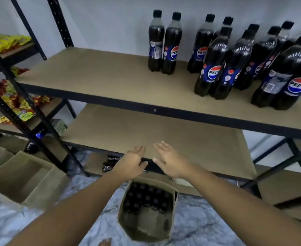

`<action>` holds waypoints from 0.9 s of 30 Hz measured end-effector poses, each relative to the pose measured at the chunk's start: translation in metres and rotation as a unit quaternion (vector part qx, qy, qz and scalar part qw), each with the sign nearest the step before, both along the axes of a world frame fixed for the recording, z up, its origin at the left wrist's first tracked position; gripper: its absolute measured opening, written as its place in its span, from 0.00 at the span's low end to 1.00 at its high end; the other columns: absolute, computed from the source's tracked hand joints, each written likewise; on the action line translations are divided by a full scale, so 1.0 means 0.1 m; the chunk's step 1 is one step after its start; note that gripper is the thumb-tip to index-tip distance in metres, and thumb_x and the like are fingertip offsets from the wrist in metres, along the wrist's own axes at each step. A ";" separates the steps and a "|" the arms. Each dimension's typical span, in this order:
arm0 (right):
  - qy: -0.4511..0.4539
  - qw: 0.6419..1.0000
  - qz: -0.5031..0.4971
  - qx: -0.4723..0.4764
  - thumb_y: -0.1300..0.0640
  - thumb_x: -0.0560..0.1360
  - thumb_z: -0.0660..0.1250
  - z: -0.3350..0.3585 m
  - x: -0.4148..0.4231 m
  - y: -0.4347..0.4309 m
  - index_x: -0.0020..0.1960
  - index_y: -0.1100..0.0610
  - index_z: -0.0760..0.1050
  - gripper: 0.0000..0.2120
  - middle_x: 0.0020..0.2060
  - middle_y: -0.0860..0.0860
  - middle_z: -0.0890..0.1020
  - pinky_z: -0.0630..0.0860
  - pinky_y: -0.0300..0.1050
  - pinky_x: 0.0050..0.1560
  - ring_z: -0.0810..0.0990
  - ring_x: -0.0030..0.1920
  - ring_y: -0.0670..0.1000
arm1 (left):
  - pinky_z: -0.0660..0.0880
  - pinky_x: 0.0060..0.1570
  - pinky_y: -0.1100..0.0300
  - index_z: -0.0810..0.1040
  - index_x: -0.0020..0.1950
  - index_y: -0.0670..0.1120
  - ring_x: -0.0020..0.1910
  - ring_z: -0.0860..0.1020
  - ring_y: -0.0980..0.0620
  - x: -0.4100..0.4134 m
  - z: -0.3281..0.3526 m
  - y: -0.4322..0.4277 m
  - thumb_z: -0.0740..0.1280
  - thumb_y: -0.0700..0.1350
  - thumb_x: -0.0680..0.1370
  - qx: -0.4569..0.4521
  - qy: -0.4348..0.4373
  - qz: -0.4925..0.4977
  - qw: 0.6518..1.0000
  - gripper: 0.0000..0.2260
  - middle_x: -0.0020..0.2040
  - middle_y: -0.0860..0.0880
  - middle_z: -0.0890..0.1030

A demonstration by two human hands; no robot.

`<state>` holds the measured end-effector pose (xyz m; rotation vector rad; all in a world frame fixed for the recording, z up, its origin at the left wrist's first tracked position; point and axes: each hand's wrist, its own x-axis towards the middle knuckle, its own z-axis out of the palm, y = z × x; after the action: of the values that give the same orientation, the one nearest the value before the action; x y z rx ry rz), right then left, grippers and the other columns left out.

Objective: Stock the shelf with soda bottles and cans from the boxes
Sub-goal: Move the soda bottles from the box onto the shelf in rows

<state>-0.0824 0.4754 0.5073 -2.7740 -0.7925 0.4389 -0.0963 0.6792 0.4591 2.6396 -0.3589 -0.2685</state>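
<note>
Hovering at the lower shelf's (164, 128) front edge, left hand (131, 163) and right hand (171, 161) spread flat, empty. "PEPSI" bottles (210, 71) stand at two o'clock, the box (146, 229) of dark-capped bottles at six.

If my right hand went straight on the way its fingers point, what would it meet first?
Probably the lower shelf board, just ahead of the right hand; depth is unclear.

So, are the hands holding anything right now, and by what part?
Nothing is held: the left hand and right hand are both open.
</note>
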 end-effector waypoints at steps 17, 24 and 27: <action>0.286 0.937 -0.198 -0.011 0.45 0.83 0.57 -3.33 -1.01 0.72 0.80 0.49 0.59 0.27 0.68 0.56 0.77 0.74 0.55 0.64 0.76 0.65 0.61 | 0.74 0.53 0.55 0.56 0.83 0.51 0.60 0.78 0.40 -0.85 -3.03 0.90 0.62 0.50 0.84 -0.024 0.304 0.078 0.949 0.28 0.68 0.41 0.75; 0.319 0.915 -0.245 0.019 0.48 0.83 0.61 -5.06 -0.81 0.87 0.80 0.51 0.61 0.28 0.72 0.55 0.74 0.74 0.50 0.65 0.76 0.68 0.56 | 0.70 0.42 0.54 0.55 0.81 0.48 0.50 0.80 0.36 -0.82 -4.88 0.77 0.64 0.50 0.81 -0.059 0.355 0.176 0.916 0.31 0.51 0.39 0.82; 0.321 0.905 -0.274 0.048 0.44 0.80 0.62 -5.67 -0.71 0.91 0.80 0.48 0.61 0.30 0.73 0.54 0.73 0.75 0.53 0.66 0.75 0.69 0.56 | 0.72 0.53 0.52 0.52 0.83 0.49 0.61 0.78 0.37 -0.78 -5.38 0.66 0.64 0.48 0.82 -0.111 0.362 0.284 0.881 0.33 0.64 0.41 0.79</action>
<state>-0.1531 0.5664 -0.0593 -2.3565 0.1171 1.0617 -0.1744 0.7457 -0.0793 2.0927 0.5869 -0.9015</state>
